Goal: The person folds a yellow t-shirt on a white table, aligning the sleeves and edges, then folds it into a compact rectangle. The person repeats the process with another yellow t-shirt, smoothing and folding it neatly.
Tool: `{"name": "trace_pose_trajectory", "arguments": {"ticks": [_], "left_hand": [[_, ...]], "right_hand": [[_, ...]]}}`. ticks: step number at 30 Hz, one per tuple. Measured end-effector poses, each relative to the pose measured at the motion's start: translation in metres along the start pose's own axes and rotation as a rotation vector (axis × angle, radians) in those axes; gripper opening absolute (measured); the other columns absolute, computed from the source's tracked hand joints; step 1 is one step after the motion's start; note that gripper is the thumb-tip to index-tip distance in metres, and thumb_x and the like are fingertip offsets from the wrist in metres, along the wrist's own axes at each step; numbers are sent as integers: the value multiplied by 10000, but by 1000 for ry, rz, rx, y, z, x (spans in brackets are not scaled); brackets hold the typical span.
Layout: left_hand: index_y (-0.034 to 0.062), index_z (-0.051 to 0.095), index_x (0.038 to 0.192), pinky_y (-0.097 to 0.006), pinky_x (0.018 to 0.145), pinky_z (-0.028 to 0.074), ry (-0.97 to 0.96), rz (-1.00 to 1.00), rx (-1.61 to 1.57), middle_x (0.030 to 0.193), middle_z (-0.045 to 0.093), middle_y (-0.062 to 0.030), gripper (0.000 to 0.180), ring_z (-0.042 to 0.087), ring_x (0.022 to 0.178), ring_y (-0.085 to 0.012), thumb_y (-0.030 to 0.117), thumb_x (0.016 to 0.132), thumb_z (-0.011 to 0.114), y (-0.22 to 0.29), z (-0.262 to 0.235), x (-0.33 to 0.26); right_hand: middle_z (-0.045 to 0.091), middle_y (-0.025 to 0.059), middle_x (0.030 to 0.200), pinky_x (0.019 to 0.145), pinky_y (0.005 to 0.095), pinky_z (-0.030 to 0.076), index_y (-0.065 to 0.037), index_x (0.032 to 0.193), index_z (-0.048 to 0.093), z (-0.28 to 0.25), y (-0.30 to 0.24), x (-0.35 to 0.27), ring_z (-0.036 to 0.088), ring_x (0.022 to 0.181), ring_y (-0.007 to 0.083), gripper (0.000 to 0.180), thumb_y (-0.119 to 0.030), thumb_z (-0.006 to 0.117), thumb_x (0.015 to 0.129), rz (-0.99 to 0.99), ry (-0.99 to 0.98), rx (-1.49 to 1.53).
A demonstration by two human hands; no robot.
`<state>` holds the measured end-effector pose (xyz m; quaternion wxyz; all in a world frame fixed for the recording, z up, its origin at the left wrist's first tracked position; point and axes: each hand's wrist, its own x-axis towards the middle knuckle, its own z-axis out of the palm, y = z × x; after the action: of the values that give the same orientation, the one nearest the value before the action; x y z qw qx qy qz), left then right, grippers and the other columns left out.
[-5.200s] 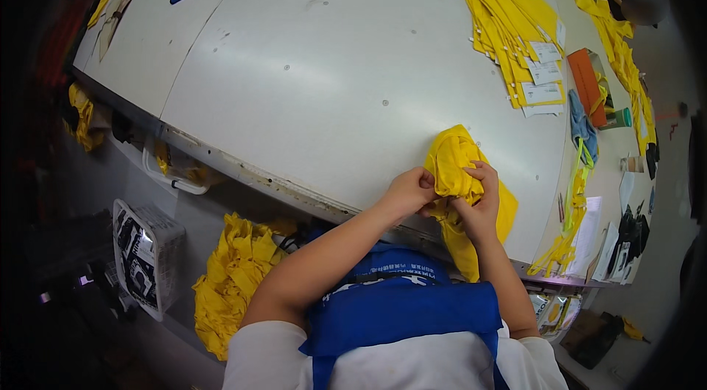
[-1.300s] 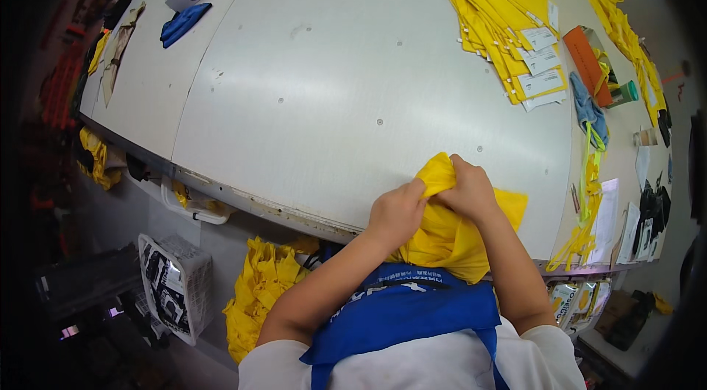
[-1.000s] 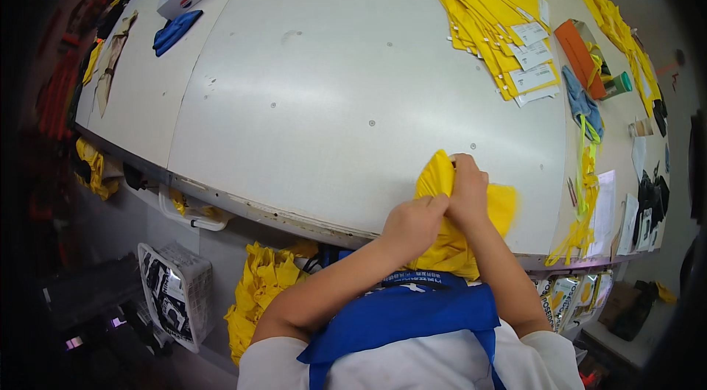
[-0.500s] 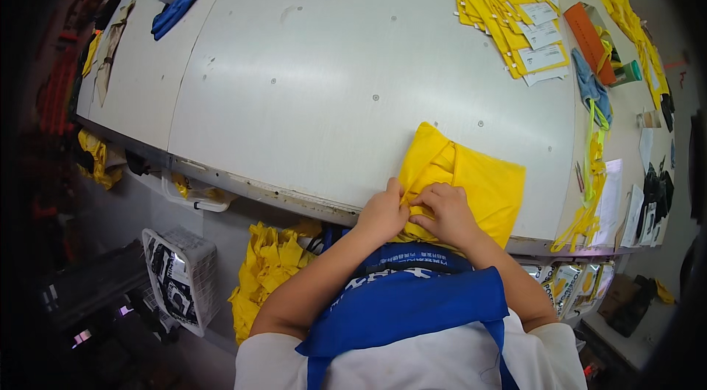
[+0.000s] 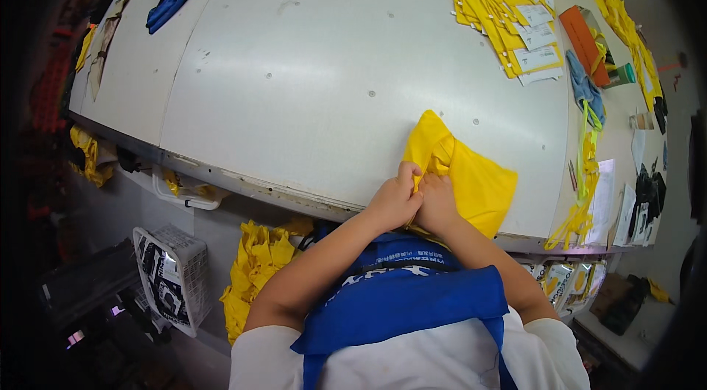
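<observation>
At the near edge of the table lies a yellow cloth piece (image 5: 482,187), folded, its far corner raised and an opening gathered in its middle. My left hand (image 5: 396,200) is closed on the cloth's left edge, thumb and fingers pinching it. Close beside it, almost touching, my right hand (image 5: 436,206) is closed with its fingertips tucked into the gathered opening. Those fingertips are partly hidden by the cloth.
A fanned stack of yellow cloth pieces (image 5: 490,0) with white labels lies at the far right. Beyond it stands an orange box (image 5: 583,44). A blue cloth (image 5: 171,8) is far left. Crumpled yellow cloth (image 5: 258,265) and a white wire basket (image 5: 193,279) sit below the table edge.
My right hand has curled down and pushed its fingers into the cloth's opening. The left hand has shifted slightly, and the cloth's far corner stands higher and narrower.
</observation>
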<state>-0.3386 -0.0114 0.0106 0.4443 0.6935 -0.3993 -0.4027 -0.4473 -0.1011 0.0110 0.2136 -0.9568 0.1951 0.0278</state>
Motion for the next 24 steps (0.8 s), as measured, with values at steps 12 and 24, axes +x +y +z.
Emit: {"name": "trace_pose_trajectory", "arguments": {"ticks": [12,24], "left_hand": [[51,324,1197,-361,504,395,-3,-79,-32,607,512,-97,469,528,535,-244,98,806,580,5,-5,-7],[49,505,966,-479,634,490,204,-112,426,762,628,-185,178,610,713,-404,144,829,565,17,-7,23]], "right_hand": [[551,141,902,742,414,376,-44,951,562,3,-11,-4,534,869,314,306,-145,646,674,-49,113,-38],[282,163,1494,1105,573,62,-132,1216,579,-40,37,-28,160,1406,386,615,-494,667,727,46,149,-52]]}}
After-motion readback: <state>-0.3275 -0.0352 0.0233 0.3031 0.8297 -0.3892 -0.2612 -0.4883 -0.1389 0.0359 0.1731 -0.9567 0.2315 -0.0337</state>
